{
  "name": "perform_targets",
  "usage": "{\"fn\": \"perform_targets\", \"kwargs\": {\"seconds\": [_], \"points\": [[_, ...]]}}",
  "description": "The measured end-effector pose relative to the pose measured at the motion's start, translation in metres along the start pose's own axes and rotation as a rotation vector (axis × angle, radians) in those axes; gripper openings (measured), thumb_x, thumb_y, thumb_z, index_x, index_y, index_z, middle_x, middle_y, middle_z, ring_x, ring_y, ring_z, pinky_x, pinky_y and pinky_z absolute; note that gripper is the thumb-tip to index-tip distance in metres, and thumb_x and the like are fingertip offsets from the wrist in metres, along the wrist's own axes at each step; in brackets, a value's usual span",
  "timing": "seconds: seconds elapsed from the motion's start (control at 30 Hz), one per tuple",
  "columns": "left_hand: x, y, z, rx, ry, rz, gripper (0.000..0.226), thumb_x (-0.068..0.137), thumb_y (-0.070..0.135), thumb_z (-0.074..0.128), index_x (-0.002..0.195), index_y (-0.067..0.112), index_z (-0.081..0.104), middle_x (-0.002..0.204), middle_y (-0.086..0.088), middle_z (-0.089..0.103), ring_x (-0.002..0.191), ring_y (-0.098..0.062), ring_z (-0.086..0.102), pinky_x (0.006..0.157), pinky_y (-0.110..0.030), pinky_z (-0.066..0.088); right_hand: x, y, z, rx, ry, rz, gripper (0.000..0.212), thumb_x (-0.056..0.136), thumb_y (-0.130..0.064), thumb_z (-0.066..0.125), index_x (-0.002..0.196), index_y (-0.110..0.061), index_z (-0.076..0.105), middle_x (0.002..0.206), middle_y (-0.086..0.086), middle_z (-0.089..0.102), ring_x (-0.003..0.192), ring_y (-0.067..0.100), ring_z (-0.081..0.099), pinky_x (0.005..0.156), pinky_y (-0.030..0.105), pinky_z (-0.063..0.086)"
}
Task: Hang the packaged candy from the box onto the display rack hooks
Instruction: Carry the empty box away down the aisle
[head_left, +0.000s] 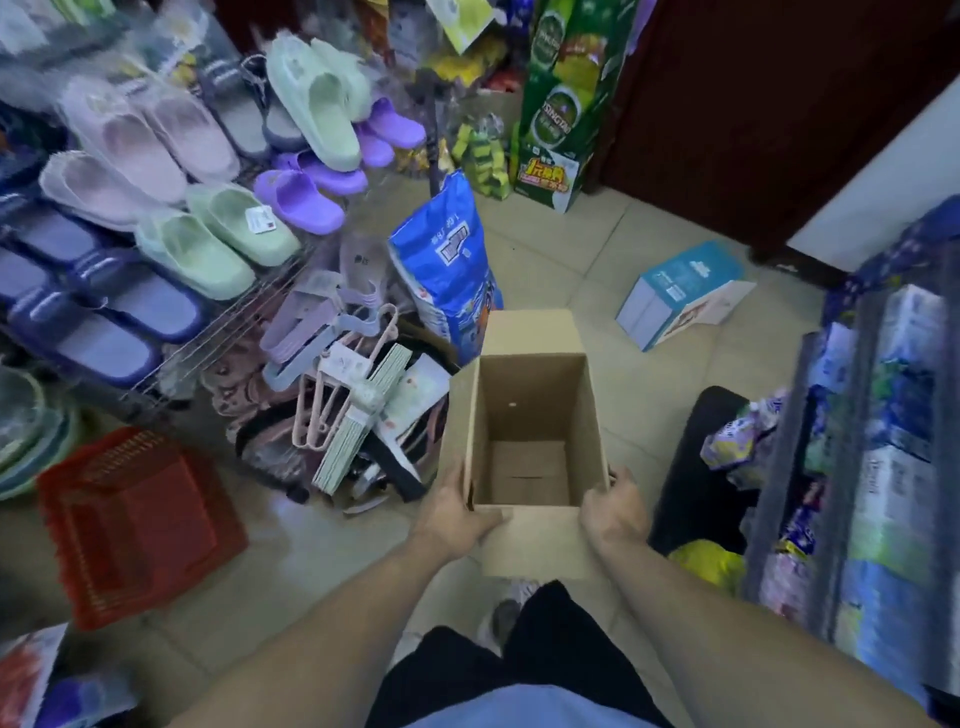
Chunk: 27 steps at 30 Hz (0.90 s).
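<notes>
A brown cardboard box (535, 410) is held above the tiled floor, its top flaps open, and nothing shows inside it. My left hand (460, 512) grips its near left corner. My right hand (615, 512) grips its near right edge. The display rack (878, 457) stands at the right edge, hung with blue, white and purple packages. A purple candy pack (737, 431) juts out from the rack's left side. The hooks themselves are hidden behind the packages.
A wire rack of slippers (156, 208) fills the left. Hangers (332, 374) and bags crowd the floor left of the box. A red basket (135, 525), a blue sack (447, 275), a blue-and-white carton (680, 296) and green beer cases (566, 98) stand around.
</notes>
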<state>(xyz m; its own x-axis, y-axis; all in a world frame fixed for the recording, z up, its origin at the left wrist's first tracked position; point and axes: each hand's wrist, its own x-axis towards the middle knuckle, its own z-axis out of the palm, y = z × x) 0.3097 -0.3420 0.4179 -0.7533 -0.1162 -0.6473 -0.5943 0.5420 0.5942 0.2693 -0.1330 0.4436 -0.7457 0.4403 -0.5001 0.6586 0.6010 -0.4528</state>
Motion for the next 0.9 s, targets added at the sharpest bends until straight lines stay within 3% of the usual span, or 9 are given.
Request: {"fn": "perform_targets", "kwargs": {"seconds": [0.1, 0.17, 0.3, 0.47, 0.67, 0.73, 0.83, 0.9], "points": [[0.044, 0.042, -0.013, 0.051, -0.120, -0.034, 0.079, 0.081, 0.058, 0.077, 0.144, 0.024, 0.043, 0.135, 0.003, 0.060, 0.116, -0.019, 0.058, 0.100, -0.032, 0.049, 0.047, -0.023, -0.008, 0.035, 0.046, 0.060, 0.042, 0.094, -0.010, 0.053, 0.134, -0.020, 0.060, 0.117, 0.017, 0.071, 0.107, 0.040, 0.066, 0.088, 0.036, 0.050], [0.075, 0.066, -0.015, 0.071, -0.154, -0.107, 0.077, 0.091, 0.060, 0.066, 0.149, 0.015, 0.042, 0.144, -0.007, 0.056, 0.126, -0.026, 0.055, 0.103, -0.033, 0.046, 0.081, -0.035, -0.014, 0.045, 0.059, 0.096, 0.040, 0.095, -0.010, 0.053, 0.132, -0.020, 0.061, 0.118, 0.017, 0.071, 0.108, 0.041, 0.065, 0.089, 0.036, 0.050], [0.131, 0.117, -0.014, -0.041, -0.132, -0.155, 0.078, 0.097, 0.057, 0.058, 0.158, 0.013, 0.036, 0.159, -0.009, 0.045, 0.144, -0.029, 0.044, 0.111, -0.032, 0.036, 0.143, -0.065, -0.025, 0.067, 0.068, 0.167, 0.036, 0.093, -0.011, 0.055, 0.128, -0.017, 0.062, 0.119, 0.019, 0.070, 0.110, 0.042, 0.064, 0.092, 0.042, 0.051], [0.197, 0.176, -0.018, -0.067, -0.097, -0.155, 0.070, 0.099, 0.049, 0.058, 0.156, 0.014, 0.040, 0.154, -0.012, 0.051, 0.143, -0.032, 0.046, 0.113, -0.034, 0.035, 0.217, -0.108, -0.031, 0.078, 0.020, 0.215, 0.038, 0.092, -0.011, 0.054, 0.129, -0.014, 0.063, 0.122, 0.017, 0.069, 0.111, 0.039, 0.064, 0.092, 0.040, 0.053], [0.282, 0.214, -0.043, 0.035, -0.064, -0.141, 0.051, 0.101, 0.044, 0.057, 0.144, 0.018, 0.049, 0.134, -0.015, 0.065, 0.124, -0.034, 0.060, 0.104, -0.040, 0.048, 0.286, -0.159, -0.012, 0.170, 0.010, 0.272, 0.035, 0.096, -0.013, 0.055, 0.131, -0.015, 0.060, 0.119, 0.015, 0.069, 0.109, 0.036, 0.065, 0.095, 0.040, 0.053], [0.315, 0.222, -0.051, 0.062, -0.082, -0.130, 0.057, 0.100, 0.046, 0.057, 0.149, 0.019, 0.043, 0.138, -0.014, 0.063, 0.125, -0.034, 0.060, 0.102, -0.038, 0.049, 0.311, -0.176, 0.001, 0.206, 0.029, 0.308, 0.036, 0.095, -0.012, 0.056, 0.131, -0.015, 0.060, 0.117, 0.014, 0.069, 0.108, 0.036, 0.065, 0.094, 0.040, 0.054], [0.370, 0.230, -0.061, 0.064, -0.203, -0.135, 0.084, 0.089, 0.053, 0.070, 0.158, 0.025, 0.030, 0.148, -0.008, 0.054, 0.129, -0.029, 0.058, 0.095, -0.033, 0.049, 0.356, -0.199, 0.031, 0.250, 0.056, 0.375, 0.037, 0.095, -0.009, 0.056, 0.132, -0.016, 0.059, 0.120, 0.013, 0.069, 0.107, 0.034, 0.065, 0.091, 0.035, 0.053], [0.414, 0.230, -0.063, 0.114, -0.272, -0.138, 0.102, 0.081, 0.056, 0.078, 0.161, 0.026, 0.022, 0.151, -0.007, 0.050, 0.135, -0.030, 0.053, 0.102, -0.035, 0.046, 0.392, -0.209, 0.057, 0.272, 0.058, 0.384, 0.036, 0.094, -0.005, 0.056, 0.129, -0.014, 0.062, 0.119, 0.014, 0.070, 0.107, 0.035, 0.065, 0.092, 0.035, 0.052]]}}
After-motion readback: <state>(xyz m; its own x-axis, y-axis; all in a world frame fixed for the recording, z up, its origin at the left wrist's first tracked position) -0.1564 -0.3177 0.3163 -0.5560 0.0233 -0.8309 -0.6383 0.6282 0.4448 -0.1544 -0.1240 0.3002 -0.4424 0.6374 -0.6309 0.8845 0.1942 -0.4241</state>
